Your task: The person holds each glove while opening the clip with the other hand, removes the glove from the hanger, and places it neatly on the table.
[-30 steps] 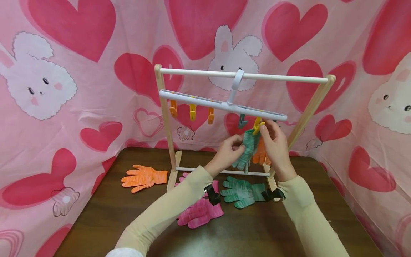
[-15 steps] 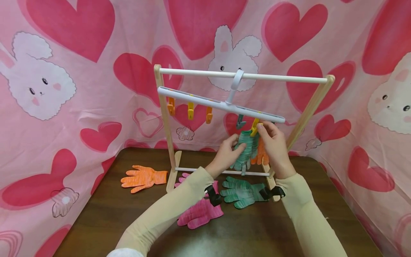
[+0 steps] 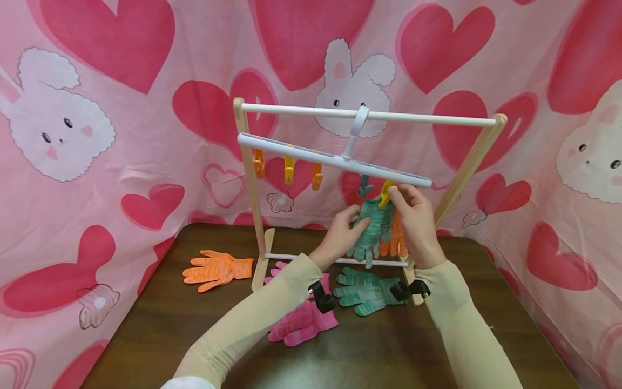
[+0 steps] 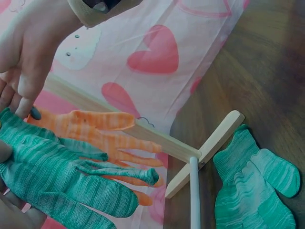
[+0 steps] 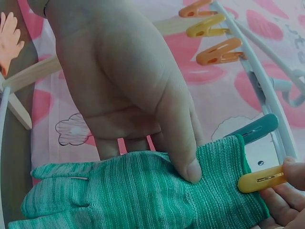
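A green striped knit glove (image 3: 370, 229) hangs fingers down, its cuff at a yellow clip (image 3: 386, 195) below the white hanger (image 3: 311, 155). My left hand (image 3: 340, 236) grips the glove's side, thumb across the front just below the cuff in the right wrist view. With thumb and fingers my right hand (image 3: 419, 224) pinches the yellow clip, whose tip overlaps the cuff edge (image 5: 245, 179). Beside it hangs a dark green clip (image 5: 255, 129). Behind the held glove, an orange glove (image 4: 100, 133) hangs down, partly hidden.
The hanger hooks over the white top bar (image 3: 418, 116) of a wooden-legged rack. Orange and yellow clips (image 3: 289, 170) hang on its left half. On the brown table (image 3: 369, 351) lie an orange glove (image 3: 218, 270), pink gloves (image 3: 303, 323) and another green glove (image 3: 366, 292).
The hanger has shifted slightly left and tilts more. The green glove has moved a little left and turned its broad side to the head camera. Both hands keep their hold.
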Demonstrator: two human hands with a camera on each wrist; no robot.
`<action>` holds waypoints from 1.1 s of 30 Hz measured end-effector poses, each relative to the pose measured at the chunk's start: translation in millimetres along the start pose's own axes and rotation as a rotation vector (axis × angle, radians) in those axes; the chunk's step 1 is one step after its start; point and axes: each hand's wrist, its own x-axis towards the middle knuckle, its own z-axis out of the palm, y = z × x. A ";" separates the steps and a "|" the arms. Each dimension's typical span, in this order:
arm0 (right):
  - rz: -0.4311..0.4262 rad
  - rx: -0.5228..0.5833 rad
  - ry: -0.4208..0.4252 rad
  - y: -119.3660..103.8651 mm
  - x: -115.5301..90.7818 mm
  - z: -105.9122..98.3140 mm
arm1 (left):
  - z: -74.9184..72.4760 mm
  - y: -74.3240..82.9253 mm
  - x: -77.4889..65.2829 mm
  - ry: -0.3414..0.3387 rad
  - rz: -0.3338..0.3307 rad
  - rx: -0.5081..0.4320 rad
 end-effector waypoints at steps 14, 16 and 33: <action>0.030 -0.003 0.002 4.6 -4.8 -1.4 | -2.5 -9.6 -23.5 -0.012 -0.054 0.022; 0.021 0.000 -0.008 4.9 -4.0 -2.9 | -3.5 -9.9 -25.6 -0.015 -0.061 0.013; -0.037 0.086 -0.071 8.0 -7.6 -8.2 | -11.1 -14.1 -48.9 -0.037 -0.092 0.103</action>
